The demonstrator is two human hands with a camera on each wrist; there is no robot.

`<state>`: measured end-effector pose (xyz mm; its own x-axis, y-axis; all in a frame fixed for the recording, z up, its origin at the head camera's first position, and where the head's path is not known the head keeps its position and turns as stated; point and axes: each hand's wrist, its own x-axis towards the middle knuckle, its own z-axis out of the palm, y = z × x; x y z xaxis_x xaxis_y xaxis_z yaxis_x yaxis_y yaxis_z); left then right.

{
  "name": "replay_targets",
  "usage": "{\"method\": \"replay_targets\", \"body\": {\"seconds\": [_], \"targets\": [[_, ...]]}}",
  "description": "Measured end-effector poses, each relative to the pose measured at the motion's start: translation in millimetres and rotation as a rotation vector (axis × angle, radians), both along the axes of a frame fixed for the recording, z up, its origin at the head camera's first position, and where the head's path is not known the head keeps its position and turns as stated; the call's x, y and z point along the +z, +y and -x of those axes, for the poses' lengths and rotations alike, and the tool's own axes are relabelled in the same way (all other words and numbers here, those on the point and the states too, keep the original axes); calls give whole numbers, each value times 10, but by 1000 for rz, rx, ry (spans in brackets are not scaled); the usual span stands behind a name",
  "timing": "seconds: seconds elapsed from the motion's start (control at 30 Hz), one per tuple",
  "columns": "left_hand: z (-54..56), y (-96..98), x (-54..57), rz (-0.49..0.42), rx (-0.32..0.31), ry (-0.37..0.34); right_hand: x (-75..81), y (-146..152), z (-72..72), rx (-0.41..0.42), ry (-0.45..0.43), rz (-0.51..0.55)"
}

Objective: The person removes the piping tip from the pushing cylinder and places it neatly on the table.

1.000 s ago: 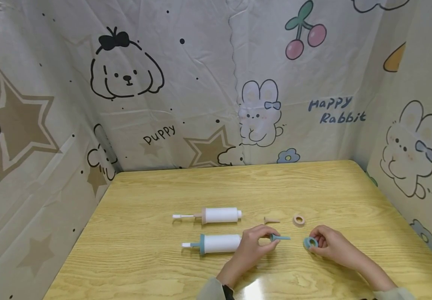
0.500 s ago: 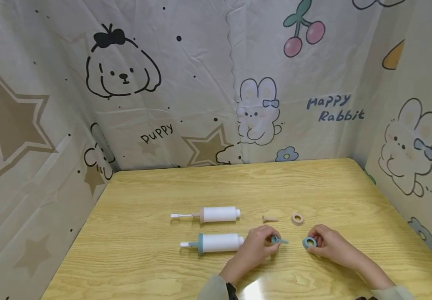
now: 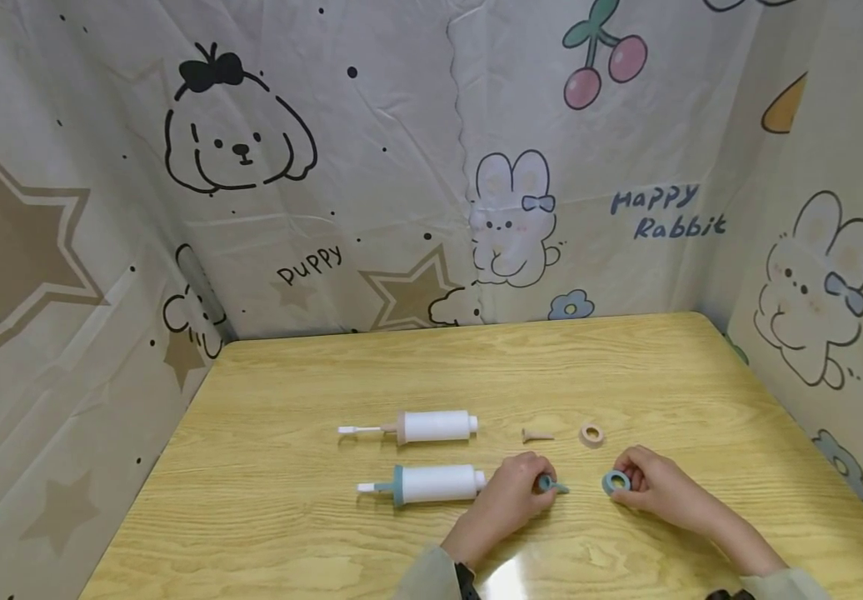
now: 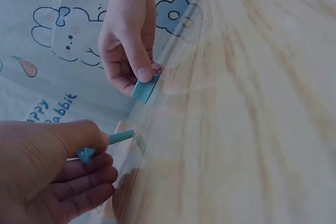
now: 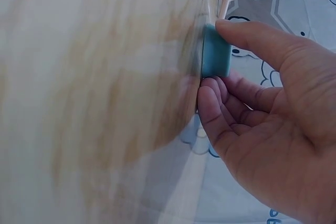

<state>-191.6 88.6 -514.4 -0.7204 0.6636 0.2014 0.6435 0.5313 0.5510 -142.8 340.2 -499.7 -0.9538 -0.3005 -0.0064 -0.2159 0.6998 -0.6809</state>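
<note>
In the head view my left hand (image 3: 505,497) pinches a small teal piece (image 3: 546,483) with a flared, cup-like end and a thin stem. The stem (image 4: 122,136) points away from the fingers in the left wrist view, toward the other hand. Thumb and fingers of my right hand (image 3: 662,490) grip a teal ring (image 3: 608,486) at its edge; the right wrist view has this ring (image 5: 217,52) on edge at the wood surface. Just left of my left hand lies a white cylinder (image 3: 439,484) with a teal collar and a white flat tip.
Behind it on the wooden table (image 3: 289,533) lies a second white cylinder (image 3: 437,426) with a tan collar. A tan flared piece (image 3: 538,435) and a tan ring (image 3: 586,440) lie beyond the hands. Printed cloth (image 3: 401,108) walls the table's back and sides.
My left hand has turned the teal piece, so its cup mouth shows more and its stem slants toward me. The right hand keeps its grip on the ring. The head view has shifted slightly.
</note>
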Motion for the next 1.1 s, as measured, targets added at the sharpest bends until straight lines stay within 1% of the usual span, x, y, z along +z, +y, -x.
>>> {"method": "replay_targets", "body": {"seconds": [0.23,0.37,0.77,0.93,1.1], "targets": [[-18,-3,4,82,48,66,-6,4,4,1,4,-5],[-21,-3,-4,90,60,97,-8,2,4,3,9,-5],[-28,-19,-34,83,60,115,-3,-3,-3,3,-3,3],[-26,-23,-45,93,58,115,-9,-3,-6,1,11,-4],[-24,-23,-29,101,64,107,-14,-5,-5,8,25,-7]]}}
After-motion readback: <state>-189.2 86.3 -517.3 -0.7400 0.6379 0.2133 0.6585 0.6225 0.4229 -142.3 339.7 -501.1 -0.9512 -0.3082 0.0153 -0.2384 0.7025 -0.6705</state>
